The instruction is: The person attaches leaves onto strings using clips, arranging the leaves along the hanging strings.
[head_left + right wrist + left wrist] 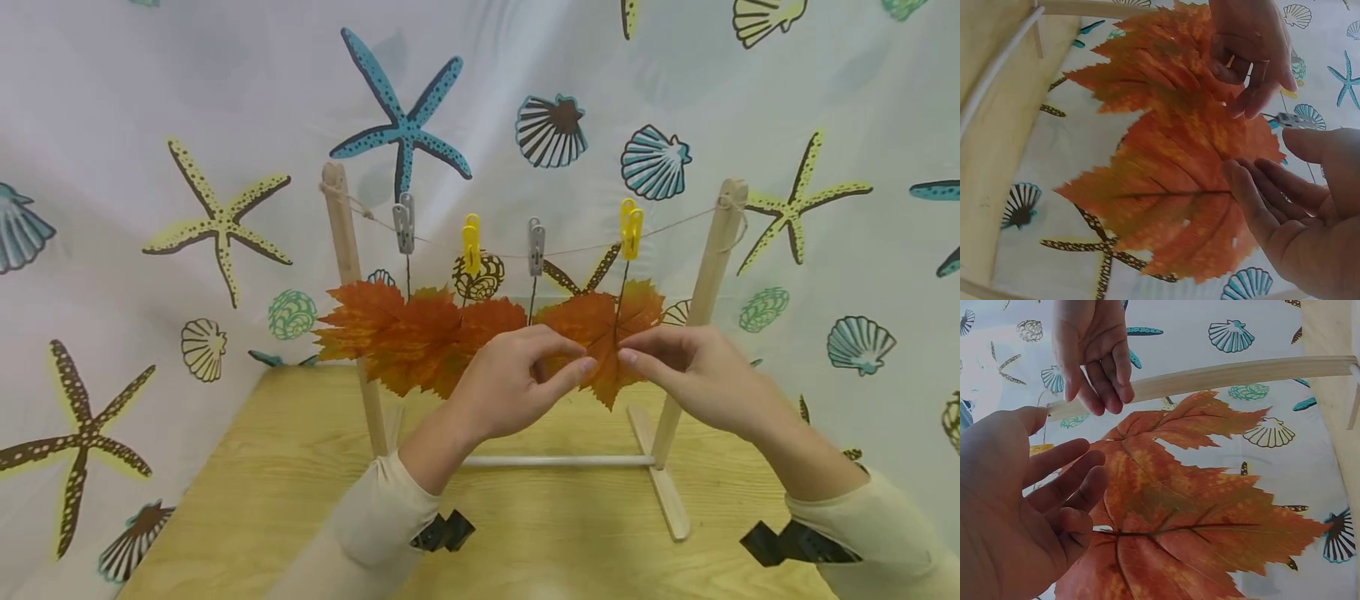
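Observation:
Several orange-red artificial maple leaves hang in an overlapping row from a thin string [675, 227]. The rightmost leaf [600, 329] dangles by its dark stem from a yellow clothespin [631, 229]. My left hand [510, 379] is at this leaf's left side, its thumb and index finger apart and loosely bent. From the right, my right hand [701, 375] reaches to the leaf's middle; in the right wrist view its fingertips appear to touch the leaf [1172, 187], thumb held away. Neither hand grips anything. Another leaf [491, 323] is partly hidden behind my left hand.
Farther left on the string are a grey clothespin [536, 247], a yellow one [471, 244] and another grey one [404, 227]. Wooden posts [722, 250] hold the string, joined low by a white rod [555, 461]. The frame stands on a wooden table [540, 542] before a seashell-patterned curtain [262, 83].

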Demonstrator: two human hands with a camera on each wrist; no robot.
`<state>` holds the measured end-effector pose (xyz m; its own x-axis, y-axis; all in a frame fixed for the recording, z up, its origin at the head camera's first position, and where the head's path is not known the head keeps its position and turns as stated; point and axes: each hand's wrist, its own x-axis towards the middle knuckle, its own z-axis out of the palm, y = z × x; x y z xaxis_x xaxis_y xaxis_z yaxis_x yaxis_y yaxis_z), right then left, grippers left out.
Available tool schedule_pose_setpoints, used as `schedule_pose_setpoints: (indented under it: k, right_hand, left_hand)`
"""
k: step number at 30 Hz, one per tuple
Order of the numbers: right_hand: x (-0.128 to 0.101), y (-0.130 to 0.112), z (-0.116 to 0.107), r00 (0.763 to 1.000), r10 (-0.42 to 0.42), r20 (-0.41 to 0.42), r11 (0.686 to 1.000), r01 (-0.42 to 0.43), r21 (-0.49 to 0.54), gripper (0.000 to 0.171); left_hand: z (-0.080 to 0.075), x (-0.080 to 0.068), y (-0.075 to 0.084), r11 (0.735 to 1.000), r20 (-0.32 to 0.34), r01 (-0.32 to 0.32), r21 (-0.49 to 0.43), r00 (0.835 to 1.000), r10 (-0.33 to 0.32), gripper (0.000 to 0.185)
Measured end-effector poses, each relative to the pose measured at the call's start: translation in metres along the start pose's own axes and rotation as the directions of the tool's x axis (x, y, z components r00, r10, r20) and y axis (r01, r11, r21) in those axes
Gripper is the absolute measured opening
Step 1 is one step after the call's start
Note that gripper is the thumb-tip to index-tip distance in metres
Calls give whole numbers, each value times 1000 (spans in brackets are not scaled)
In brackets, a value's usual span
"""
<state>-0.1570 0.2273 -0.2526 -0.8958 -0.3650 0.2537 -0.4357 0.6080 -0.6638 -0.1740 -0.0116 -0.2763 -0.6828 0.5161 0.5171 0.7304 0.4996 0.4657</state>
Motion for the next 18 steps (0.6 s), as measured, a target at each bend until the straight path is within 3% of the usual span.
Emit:
schedule_pose_setpoints:
  k: [4, 12, 18]
  right_hand:
    - [-11, 11, 17, 1000, -7, -20, 1000, 7, 13, 35]
    - [-40, 36, 53, 1000, -5, -30, 995, 8, 99, 24]
    - [-60, 56, 83, 998, 18, -54, 987, -9, 158, 20]
  left_hand:
    - [5, -13, -6, 1000, 18, 23, 21, 1000, -24, 38]
    - [28, -45, -19, 1000, -46, 13, 25, 999, -12, 36]
    - [46, -71, -28, 997, -49, 32, 75, 998, -28, 34]
